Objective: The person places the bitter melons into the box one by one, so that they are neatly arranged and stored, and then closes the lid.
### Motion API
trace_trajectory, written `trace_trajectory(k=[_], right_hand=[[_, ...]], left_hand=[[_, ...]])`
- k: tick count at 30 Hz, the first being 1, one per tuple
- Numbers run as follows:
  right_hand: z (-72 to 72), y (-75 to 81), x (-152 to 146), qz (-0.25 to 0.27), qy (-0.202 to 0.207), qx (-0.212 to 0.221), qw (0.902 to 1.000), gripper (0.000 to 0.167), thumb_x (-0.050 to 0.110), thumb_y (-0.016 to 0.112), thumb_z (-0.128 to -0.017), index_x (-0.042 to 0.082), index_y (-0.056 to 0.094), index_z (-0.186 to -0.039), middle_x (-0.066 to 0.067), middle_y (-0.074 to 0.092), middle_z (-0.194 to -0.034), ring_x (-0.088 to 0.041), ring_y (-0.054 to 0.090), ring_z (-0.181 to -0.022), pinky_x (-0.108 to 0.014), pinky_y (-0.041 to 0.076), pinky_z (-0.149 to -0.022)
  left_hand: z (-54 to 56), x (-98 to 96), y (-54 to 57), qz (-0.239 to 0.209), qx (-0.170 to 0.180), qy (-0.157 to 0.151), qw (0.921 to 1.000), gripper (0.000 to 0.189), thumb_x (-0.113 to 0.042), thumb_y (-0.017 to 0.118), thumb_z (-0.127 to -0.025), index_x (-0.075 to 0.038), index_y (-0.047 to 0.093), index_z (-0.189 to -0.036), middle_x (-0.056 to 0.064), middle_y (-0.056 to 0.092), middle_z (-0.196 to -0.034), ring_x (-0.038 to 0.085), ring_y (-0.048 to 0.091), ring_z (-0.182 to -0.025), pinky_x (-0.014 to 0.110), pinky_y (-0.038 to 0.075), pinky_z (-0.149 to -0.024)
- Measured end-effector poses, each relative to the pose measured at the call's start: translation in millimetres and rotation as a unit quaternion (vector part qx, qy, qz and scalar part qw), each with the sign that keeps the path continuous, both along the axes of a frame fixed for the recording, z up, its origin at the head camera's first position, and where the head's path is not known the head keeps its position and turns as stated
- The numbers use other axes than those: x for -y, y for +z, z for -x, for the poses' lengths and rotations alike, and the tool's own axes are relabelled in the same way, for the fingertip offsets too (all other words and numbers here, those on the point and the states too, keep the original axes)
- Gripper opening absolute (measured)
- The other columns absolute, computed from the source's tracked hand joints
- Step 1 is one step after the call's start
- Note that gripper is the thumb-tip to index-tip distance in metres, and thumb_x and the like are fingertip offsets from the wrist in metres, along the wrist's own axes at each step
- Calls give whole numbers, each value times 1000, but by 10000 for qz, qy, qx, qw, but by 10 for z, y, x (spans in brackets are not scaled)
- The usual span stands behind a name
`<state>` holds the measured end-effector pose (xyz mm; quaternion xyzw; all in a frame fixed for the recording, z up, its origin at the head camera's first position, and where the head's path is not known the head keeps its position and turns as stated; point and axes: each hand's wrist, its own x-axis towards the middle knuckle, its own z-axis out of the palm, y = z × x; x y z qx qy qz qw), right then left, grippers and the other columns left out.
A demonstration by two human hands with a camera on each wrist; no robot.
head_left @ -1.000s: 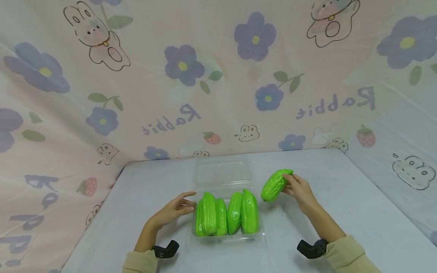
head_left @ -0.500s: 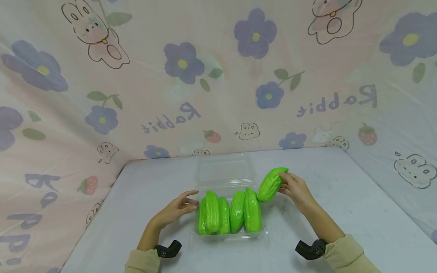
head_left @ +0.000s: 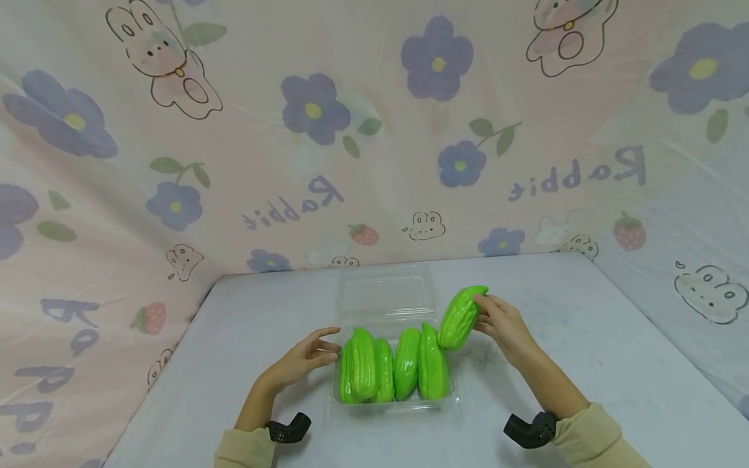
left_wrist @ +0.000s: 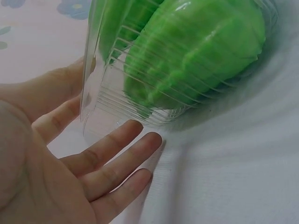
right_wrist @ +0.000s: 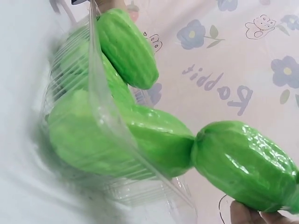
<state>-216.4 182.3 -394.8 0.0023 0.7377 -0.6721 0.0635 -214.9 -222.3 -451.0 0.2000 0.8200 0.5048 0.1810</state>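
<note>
My right hand (head_left: 504, 328) grips a glossy green bitter melon (head_left: 461, 318) near its pointed end, above the right back corner of the clear plastic box (head_left: 404, 404). In the right wrist view the held bitter melon (right_wrist: 243, 163) meets the tip of one lying in the box. Several more bitter melons (head_left: 405, 364) lie side by side inside. My left hand (head_left: 298, 361) is at the box's left wall with its fingers loosely extended. In the left wrist view the fingertips (left_wrist: 152, 140) are beside the ribbed wall; one finger is partly behind the rim, and whether it presses cannot be told.
The box's transparent lid (head_left: 385, 296) lies folded back behind it. A white tabletop (head_left: 562, 318) surrounds the box. A curtain (head_left: 374, 162) printed with flowers and rabbits stands along the back and sides. Each wrist carries a black device (head_left: 289, 429).
My right hand has carried the bitter melon leftward to the box's right back corner. The box shifted slightly right in view between the earlier frames. The left hand stays at its left wall.
</note>
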Motion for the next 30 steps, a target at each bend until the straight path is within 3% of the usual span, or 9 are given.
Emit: trace_trajectory(k=[14, 30], right_hand=[[-31, 94, 133, -46, 134, -10, 9999, 61, 42, 41, -103, -8, 38, -137, 10, 58, -100, 4, 62, -88, -15, 54, -83], [-45, 49, 327, -11, 449, 20, 9990, 57, 37, 42, -103, -8, 40, -138, 5, 62, -98, 0, 63, -87, -18, 55, -84]], left_hand=[[-9, -2, 7, 12, -18, -18, 10000, 62, -28, 54, -99, -9, 25, -151, 29, 50, -138, 42, 52, -127, 53, 47, -103], [-12, -14, -7, 81, 43, 75, 9999, 62, -30, 54, -99, -12, 26, -152, 25, 52, -138, 38, 53, -127, 54, 45, -104]])
